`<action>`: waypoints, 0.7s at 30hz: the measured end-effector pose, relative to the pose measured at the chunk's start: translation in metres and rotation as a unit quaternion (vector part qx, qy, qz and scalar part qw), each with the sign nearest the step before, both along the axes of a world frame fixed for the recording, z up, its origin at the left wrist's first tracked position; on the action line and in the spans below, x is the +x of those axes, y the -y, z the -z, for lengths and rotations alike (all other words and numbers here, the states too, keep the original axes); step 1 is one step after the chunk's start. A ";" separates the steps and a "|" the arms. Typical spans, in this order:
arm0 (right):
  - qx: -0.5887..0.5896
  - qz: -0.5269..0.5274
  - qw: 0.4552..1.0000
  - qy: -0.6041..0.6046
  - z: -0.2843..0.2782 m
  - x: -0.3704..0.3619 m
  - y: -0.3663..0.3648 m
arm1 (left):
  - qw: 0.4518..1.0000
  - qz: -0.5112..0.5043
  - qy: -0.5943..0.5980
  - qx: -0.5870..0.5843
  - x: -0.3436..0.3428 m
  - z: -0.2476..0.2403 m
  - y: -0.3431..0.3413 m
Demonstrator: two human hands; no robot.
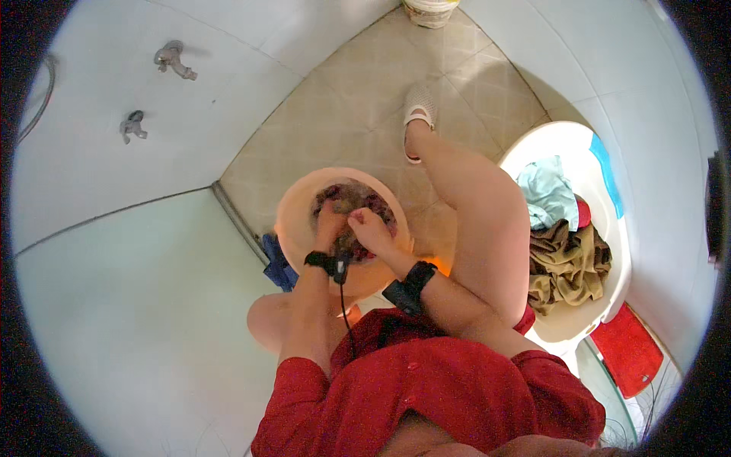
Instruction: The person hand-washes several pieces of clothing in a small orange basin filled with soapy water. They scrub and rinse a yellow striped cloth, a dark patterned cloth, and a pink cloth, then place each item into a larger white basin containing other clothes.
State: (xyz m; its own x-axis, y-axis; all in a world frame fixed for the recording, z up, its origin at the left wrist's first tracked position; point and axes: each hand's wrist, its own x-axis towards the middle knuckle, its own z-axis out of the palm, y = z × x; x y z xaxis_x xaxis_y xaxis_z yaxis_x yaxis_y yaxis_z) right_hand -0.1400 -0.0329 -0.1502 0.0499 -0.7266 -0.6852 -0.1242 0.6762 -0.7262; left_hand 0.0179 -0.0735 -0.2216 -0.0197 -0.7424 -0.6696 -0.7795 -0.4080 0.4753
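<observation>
A light peach-coloured basin (293, 199) stands on the floor in front of me. Inside it, dark red and dark patterned cloth (373, 204) lies wet in water. My left hand (330, 223) reaches down into the basin and touches the cloth. Its fingertips are lost among the dark folds. Just right of it, my right hand (368, 229) is closed, its fingers curled together over the cloth. What it grips, if anything, is hidden. The two hands are close together. Each wrist wears a black strap with a small device.
At the right, a large white tub (620, 286) holds a pale blue cloth (548, 194) and brown-olive clothes (571, 266). Two metal taps (175, 59) stick out from the left wall. A white bucket (431, 11) stands in the far corner. Blue cloth (279, 263) lies beside the basin.
</observation>
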 end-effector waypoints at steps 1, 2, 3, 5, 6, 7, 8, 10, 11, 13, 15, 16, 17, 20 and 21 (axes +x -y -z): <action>0.013 -0.065 0.997 -0.031 0.001 0.001 -0.004 | 0.996 -0.063 -0.065 -0.008 0.003 -0.023 0.000; 0.003 -0.108 0.992 -0.065 0.003 0.002 -0.008 | 0.978 -0.133 -0.158 -0.018 0.008 -0.049 -0.004; -0.055 -0.127 0.985 -0.105 0.003 0.005 -0.014 | 0.947 -0.243 -0.209 0.011 0.009 -0.076 -0.008; -0.183 -0.155 0.951 -0.193 0.002 0.013 -0.026 | 0.889 -0.327 -0.319 -0.035 0.009 -0.134 -0.021; -0.243 -0.131 0.937 -0.214 0.001 0.016 -0.031 | 0.858 -0.367 -0.356 -0.056 0.009 -0.162 -0.029; -0.274 -0.141 0.922 -0.236 -0.003 0.018 -0.034 | 0.833 -0.390 -0.388 -0.058 0.007 -0.187 -0.037; -0.286 -0.164 0.903 -0.274 -0.008 0.020 -0.036 | 0.806 -0.412 -0.420 -0.061 0.005 -0.209 -0.045; -0.367 -0.097 0.907 -0.184 -0.025 0.021 -0.033 | 0.764 -0.444 -0.461 -0.077 0.005 -0.240 -0.057; -0.392 -0.097 0.906 -0.129 -0.036 0.018 -0.028 | 0.752 -0.454 -0.470 -0.088 0.006 -0.248 -0.062; -0.377 -0.055 0.924 -0.013 -0.064 0.013 -0.017 | 0.721 -0.476 -0.493 -0.106 0.012 -0.252 -0.068; -0.285 0.016 0.954 0.093 -0.095 0.007 -0.011 | 0.676 -0.500 -0.528 -0.118 0.020 -0.241 -0.073; -0.301 0.010 0.950 0.078 -0.109 0.004 -0.006 | 0.686 -0.499 -0.519 -0.103 0.023 -0.232 -0.075; -0.308 -0.004 0.950 0.058 -0.121 0.002 -0.002 | 0.695 -0.501 -0.509 -0.085 0.025 -0.222 -0.077; -0.340 -0.052 0.937 -0.060 -0.141 0.011 0.008 | 0.708 -0.489 -0.510 -0.019 0.025 -0.190 -0.087; -0.349 -0.079 0.927 -0.114 -0.140 0.018 0.014 | 0.708 -0.510 -0.488 -0.008 0.022 -0.180 -0.089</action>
